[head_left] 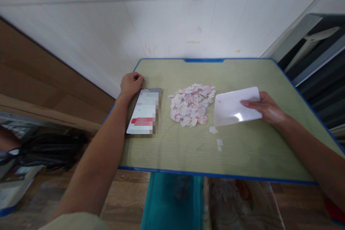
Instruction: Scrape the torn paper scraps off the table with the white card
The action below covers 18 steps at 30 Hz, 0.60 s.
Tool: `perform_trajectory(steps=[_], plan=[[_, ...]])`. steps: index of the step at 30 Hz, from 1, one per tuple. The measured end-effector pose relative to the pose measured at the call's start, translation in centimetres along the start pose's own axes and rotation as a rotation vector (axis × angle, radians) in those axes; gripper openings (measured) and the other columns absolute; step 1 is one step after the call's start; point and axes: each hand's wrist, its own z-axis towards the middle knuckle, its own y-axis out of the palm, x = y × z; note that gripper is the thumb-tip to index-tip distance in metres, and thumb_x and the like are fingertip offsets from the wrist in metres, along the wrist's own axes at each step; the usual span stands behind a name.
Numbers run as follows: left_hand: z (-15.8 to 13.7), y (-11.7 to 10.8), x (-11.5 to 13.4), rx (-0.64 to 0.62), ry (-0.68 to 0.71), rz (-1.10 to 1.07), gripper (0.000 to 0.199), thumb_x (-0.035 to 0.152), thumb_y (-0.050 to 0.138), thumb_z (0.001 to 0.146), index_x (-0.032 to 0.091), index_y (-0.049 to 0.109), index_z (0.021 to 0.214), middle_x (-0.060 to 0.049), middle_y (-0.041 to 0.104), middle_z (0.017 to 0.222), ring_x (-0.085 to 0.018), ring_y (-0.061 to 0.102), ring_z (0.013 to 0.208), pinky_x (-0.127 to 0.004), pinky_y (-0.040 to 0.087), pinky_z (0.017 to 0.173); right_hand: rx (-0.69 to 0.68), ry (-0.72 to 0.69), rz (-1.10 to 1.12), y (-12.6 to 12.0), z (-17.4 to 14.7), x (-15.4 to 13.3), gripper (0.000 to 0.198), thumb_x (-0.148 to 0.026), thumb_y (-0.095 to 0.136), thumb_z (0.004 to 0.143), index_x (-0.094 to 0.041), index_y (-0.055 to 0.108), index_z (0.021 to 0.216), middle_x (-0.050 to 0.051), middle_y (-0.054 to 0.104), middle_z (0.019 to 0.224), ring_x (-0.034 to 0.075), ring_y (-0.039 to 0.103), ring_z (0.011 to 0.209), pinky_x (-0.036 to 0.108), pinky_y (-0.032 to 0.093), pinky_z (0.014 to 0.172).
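My right hand (269,109) grips the right end of a thin white plastic scraper (231,107), thumb on top. The scraper has rounded corners and a small hole, and is tilted above the table. Its left edge is close beside a heap of small torn paper pieces (192,104), mostly white with some pink. A few loose paper scraps (220,143) lie in front of it. My left hand (131,84) rests at the table's left edge, fingers curled in, with nothing visible in them. Just by it lies a phone (144,111) with a lit, partly blurred screen.
The table (172,154) has a light top with a blue rim and stands against a white wall (172,25). Below its front edge are a teal bin (172,201) and a box holding more paper scraps (226,190). Cardboard (54,68) stands at the left.
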Motion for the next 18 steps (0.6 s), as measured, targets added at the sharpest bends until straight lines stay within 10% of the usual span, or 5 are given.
perform_trajectory(steps=[18], plan=[[0.01,0.01,0.14,0.011,-0.006,0.001,0.018,0.025,0.051,0.083,0.016,0.067,0.084,-0.006,0.064,0.075,-0.020,0.060,0.074,-0.029,0.045,0.071,-0.155,-0.017,-0.010,-0.68,0.26,0.49,0.026,-0.032,0.092,0.056,-0.021,0.080,0.076,-0.001,0.078,0.070,0.011,0.068,0.054,0.018,0.051,0.051]])
